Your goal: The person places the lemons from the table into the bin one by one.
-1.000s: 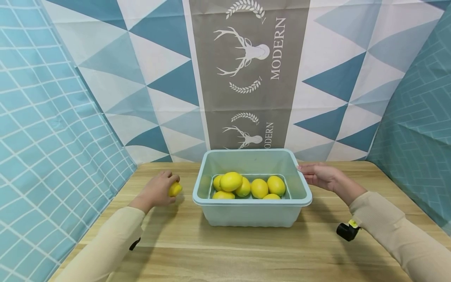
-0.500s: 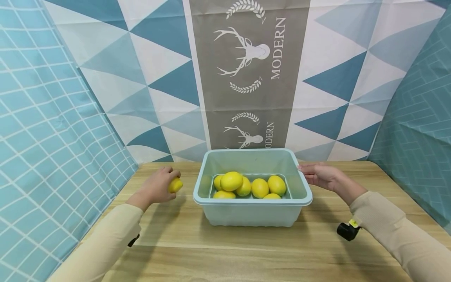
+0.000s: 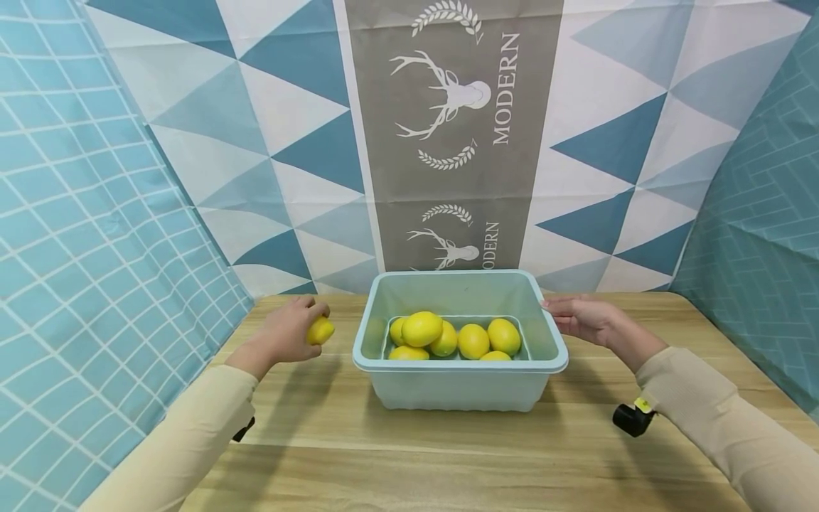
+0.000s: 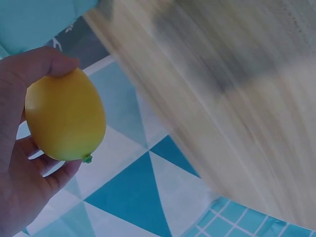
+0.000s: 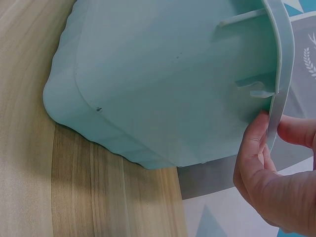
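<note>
My left hand (image 3: 291,333) grips a lemon (image 4: 66,116), thumb on one side and fingers round the other; in the left wrist view a small green stem tip shows at its end. The lemon is held above the table, left of a pale blue-green plastic bin (image 3: 461,387). Several more lemons (image 3: 473,342) lie inside the bin, one stacked on top of others at the left. At the bin's right side my right hand (image 3: 585,321) pinches the rim (image 5: 282,54) between thumb and fingers, the fingers beneath the lip on the outside wall.
The bin stands on a wood-grain table (image 3: 448,462), toward its back. Behind rises a patterned cloth backdrop (image 3: 307,142) with triangles and deer heads. Blue tiled cloth (image 3: 83,235) hangs on the left, and teal cloth (image 3: 761,235) on the right.
My left hand has risen slightly from the table with the lemon, showing more of the fruit. My right hand keeps its place on the bin's rim.
</note>
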Demonstrator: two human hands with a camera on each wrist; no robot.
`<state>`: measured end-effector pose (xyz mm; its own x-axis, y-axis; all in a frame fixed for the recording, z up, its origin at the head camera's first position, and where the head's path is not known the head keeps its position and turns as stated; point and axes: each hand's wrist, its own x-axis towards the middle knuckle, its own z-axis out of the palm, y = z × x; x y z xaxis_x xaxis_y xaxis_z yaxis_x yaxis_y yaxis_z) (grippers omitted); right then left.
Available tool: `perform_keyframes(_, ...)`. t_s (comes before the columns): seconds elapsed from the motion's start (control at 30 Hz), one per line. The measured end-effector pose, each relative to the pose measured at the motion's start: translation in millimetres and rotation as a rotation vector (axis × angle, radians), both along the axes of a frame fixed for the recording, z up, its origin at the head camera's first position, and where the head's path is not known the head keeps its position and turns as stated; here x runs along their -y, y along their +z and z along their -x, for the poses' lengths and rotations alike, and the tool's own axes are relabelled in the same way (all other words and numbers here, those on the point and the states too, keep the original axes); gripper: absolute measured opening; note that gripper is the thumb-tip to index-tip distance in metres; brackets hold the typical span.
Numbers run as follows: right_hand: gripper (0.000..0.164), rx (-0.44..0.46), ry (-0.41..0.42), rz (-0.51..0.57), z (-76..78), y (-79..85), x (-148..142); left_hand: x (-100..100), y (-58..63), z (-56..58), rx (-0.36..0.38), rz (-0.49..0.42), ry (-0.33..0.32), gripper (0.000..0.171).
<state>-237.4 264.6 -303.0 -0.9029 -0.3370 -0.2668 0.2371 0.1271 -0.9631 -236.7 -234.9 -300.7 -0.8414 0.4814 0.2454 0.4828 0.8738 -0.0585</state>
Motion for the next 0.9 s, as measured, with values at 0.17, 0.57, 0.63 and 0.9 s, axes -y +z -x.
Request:
perform_keyframes(0.17, 0.046, 0.006, 0.001, 0.009, -0.6, -0.6, 0.4, -2.5, 4.5, -4.1, 0.009, 0.009, 0.006, 0.044)
perform_keyframes(0.57, 0.063, 0.007, 0.011, -0.007, -1.9, -1.1, -1.6, -17.1, 21.3, -9.6, 0.001, 0.025, -0.031, 0.044)
perform_keyframes(0.63, 0.063, 0.011, 0.006, -0.005, -2.4, -0.3, -1.0, -18.9, 24.1, -11.1, 0.001, 0.030, -0.030, 0.044)
perform_keyframes(0.9, 0.069, 0.009, 0.004, -0.007, -1.2, 0.4, 0.7, -24.1, 32.9, -17.9, 0.015, 0.062, -0.014, 0.044)
